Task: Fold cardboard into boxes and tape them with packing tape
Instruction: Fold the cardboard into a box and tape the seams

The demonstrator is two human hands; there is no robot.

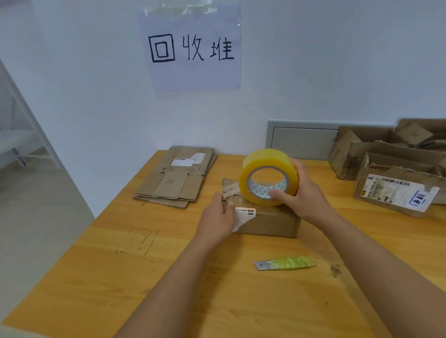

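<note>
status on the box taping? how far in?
Done: one small box is folded shut on the table.
In hand: the right hand holds the tape roll over it; the left hand steadies its left end.
Left: the flat cardboard stack is still unfolded.

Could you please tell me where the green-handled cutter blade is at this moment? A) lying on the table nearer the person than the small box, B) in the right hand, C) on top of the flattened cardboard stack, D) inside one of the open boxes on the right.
A: the green-handled cutter blade lies loose on the wooden table, nearer than the small box, while the right hand holds the tape roll.
</note>
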